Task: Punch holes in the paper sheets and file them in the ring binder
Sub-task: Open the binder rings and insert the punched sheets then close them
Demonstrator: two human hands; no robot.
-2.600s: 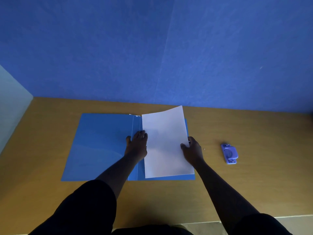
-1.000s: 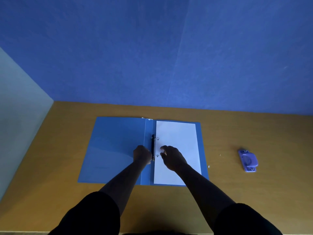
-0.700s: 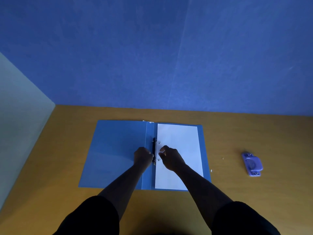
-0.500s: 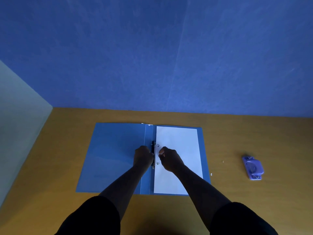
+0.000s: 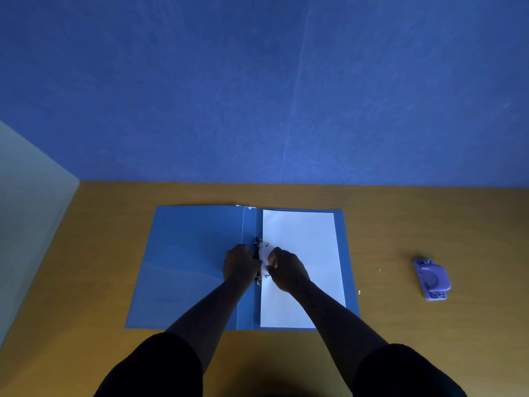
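The paper sheet (image 5: 303,253), thin, limp and easily torn at its holes, lies threaded in the open blue ring binder (image 5: 189,265), best handled at the ring mechanism (image 5: 259,260), where the left hand (image 5: 239,265) and right hand (image 5: 286,267) curl their fingers.

A wooden, ochre-coloured surface (image 5: 415,224) is filling the lower half of the view. A blue wall (image 5: 257,96) is rising behind its far edge, with a faint vertical seam running down it slightly right of centre. A pale greenish wall (image 5: 25,202) is standing along the left side, meeting the blue one in the corner. A few tiny white specks (image 5: 379,269) are lying on the wood toward the right. Dark sleeves (image 5: 160,368) are showing at the bottom edge.
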